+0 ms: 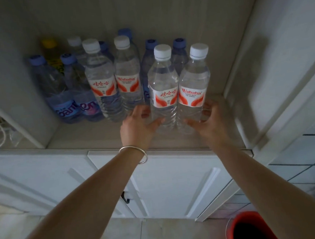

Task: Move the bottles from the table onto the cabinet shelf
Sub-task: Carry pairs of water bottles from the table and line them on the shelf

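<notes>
My left hand and my right hand flank two clear plastic bottles standing upright at the front of the cabinet shelf, a pale, matt, lightly grained board. The left front bottle and the right front bottle touch side by side; each has a ribbed lower body, a smooth shoulder, a white ridged screw cap and a white paper label with red flame shapes. My left fingers curve loosely round the ribbed base of the left front bottle, the thumb across its front; my right fingers curve the same way round the base of the right front bottle; both grasps are loose, and I cannot tell how firmly either one bears. A thin, round silver bangle circles my left wrist. Behind and to the left stand two more white-capped bottles with the same label, then a cluster of blue-tinted bottles with blue caps and glossy blue-purple labels, and one yellow-capped bottle at the back. Below the shelf are white panelled cabinet doors; a red round bucket sits on the tiled floor.
</notes>
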